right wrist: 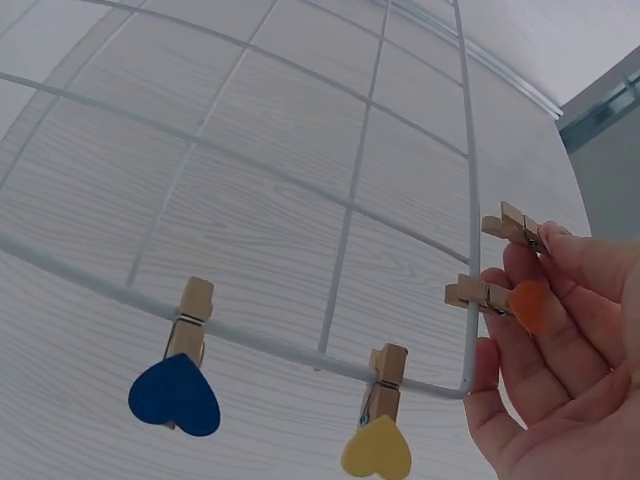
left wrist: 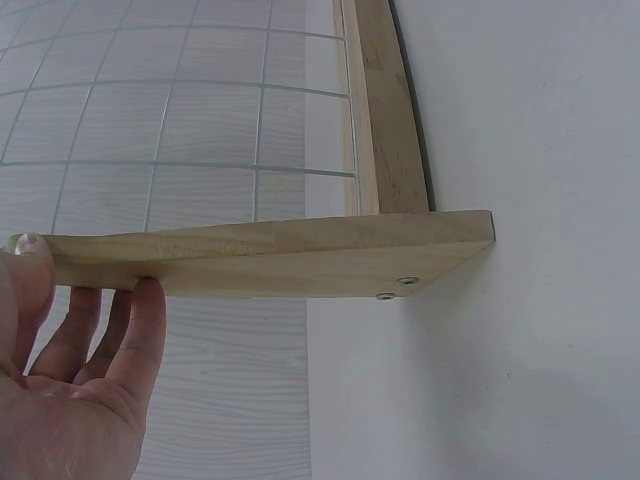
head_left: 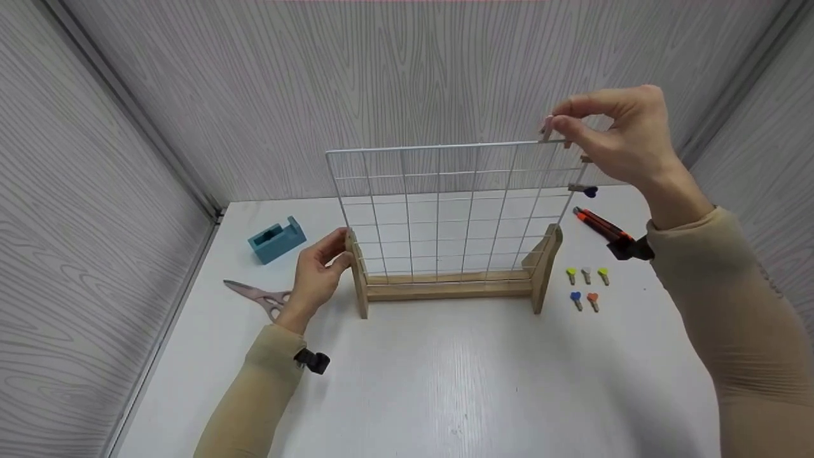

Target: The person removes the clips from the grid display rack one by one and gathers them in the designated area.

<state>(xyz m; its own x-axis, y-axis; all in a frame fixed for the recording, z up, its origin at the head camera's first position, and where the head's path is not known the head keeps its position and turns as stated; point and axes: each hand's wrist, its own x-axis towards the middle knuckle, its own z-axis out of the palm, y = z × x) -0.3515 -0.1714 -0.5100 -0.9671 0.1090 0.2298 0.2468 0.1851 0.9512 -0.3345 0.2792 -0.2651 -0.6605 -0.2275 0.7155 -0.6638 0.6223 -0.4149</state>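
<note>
A right hand pinches a wooden clothespin at the top edge of a white wire grid — just beside an orange heart clip. The left hand — thumb and fingers curled round the board — grips the left side of the grid's wooden stand.

- Wire grid panel in wooden stand
- Left of stand: tape dispenser behind scissors
- Right of stand: utility knife behind five loose clothespins
- On grid's right edge: two clipped clothespins
</note>
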